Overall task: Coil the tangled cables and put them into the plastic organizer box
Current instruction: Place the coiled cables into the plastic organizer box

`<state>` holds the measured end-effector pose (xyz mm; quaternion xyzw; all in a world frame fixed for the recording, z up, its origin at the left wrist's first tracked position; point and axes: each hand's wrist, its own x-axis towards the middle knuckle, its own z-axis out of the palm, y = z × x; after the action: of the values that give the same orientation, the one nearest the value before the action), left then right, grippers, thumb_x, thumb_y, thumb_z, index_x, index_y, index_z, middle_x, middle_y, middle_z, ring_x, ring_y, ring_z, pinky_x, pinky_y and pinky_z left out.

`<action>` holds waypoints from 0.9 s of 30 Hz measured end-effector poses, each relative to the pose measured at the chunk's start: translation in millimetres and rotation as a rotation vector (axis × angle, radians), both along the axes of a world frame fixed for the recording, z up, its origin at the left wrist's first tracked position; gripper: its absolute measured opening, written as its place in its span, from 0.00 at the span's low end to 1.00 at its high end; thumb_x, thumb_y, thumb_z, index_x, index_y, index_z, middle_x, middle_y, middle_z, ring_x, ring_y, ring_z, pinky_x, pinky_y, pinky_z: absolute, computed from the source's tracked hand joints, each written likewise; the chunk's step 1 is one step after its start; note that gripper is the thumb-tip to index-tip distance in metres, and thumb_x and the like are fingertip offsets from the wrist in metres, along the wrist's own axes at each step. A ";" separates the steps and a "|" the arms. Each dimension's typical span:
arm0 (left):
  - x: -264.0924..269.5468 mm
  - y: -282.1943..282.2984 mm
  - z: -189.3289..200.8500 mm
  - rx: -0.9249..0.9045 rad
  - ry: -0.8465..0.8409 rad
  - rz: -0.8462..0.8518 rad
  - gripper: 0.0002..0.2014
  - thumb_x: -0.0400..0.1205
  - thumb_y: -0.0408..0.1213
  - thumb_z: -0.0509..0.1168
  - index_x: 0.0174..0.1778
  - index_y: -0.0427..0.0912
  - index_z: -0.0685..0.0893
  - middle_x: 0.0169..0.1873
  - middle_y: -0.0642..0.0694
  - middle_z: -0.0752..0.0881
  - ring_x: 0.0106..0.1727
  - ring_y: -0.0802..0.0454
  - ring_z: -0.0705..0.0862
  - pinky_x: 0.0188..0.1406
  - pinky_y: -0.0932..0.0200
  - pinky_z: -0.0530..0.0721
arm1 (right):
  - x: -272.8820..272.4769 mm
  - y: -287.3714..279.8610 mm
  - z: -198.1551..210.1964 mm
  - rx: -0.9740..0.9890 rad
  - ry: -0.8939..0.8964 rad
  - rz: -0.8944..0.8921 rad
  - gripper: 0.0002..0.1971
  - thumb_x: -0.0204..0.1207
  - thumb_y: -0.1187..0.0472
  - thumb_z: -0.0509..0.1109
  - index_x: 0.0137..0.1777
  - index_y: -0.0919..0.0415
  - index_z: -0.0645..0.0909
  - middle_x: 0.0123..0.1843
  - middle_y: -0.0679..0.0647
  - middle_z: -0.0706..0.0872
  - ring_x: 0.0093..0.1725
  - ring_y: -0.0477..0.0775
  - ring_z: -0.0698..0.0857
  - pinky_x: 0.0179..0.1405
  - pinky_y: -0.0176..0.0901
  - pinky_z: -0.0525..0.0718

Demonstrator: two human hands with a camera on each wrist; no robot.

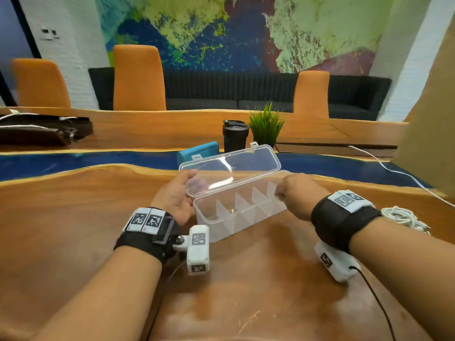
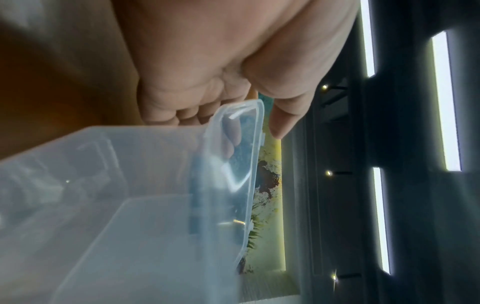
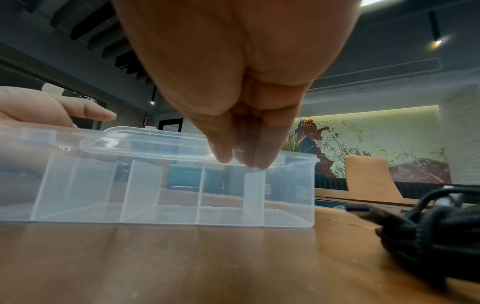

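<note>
A clear plastic organizer box with several dividers stands on the wooden table, its hinged lid raised towards the back. My left hand is at the box's left end, its fingers lying behind the lid and the thumb held apart. My right hand pinches the front rim near the right end, its fingertips on the box. A tangle of white cables lies right of my right wrist. A black braided cable bundle lies close by on the right.
Behind the box stand a black tumbler, a small green plant and a blue case. A white cord runs across the right of the table. A dark bag lies far left. Orange chairs line the far side.
</note>
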<state>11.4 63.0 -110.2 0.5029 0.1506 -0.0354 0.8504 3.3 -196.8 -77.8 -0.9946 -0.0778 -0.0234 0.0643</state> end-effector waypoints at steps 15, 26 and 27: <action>35.5 14.7 -36.3 0.016 -0.173 -0.038 0.03 0.79 0.41 0.66 0.44 0.48 0.84 0.39 0.54 0.86 0.37 0.60 0.80 0.33 0.61 0.83 | -1.2 -61.2 64.3 -0.067 -0.070 0.072 0.15 0.82 0.64 0.66 0.65 0.54 0.86 0.64 0.51 0.87 0.64 0.54 0.83 0.66 0.48 0.80; 31.5 17.2 -37.6 0.035 -0.270 -0.082 0.17 0.55 0.52 0.76 0.36 0.49 0.90 0.31 0.58 0.91 0.37 0.62 0.86 0.35 0.67 0.88 | -7.2 -149.0 76.8 -0.220 0.204 -0.170 0.04 0.77 0.58 0.74 0.49 0.53 0.90 0.39 0.51 0.91 0.37 0.52 0.88 0.43 0.46 0.89; 31.8 16.1 -37.3 -0.007 -0.230 -0.048 0.15 0.52 0.52 0.76 0.30 0.49 0.91 0.32 0.57 0.91 0.39 0.61 0.84 0.39 0.65 0.88 | -5.7 -140.7 69.1 -0.242 0.206 -0.132 0.06 0.76 0.56 0.75 0.50 0.52 0.90 0.42 0.50 0.90 0.39 0.50 0.87 0.45 0.46 0.88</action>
<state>43.2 79.1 -147.5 0.5041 0.0396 0.0016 0.8628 -2.4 -337.5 -8.7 -0.9952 -0.0075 0.0841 -0.0499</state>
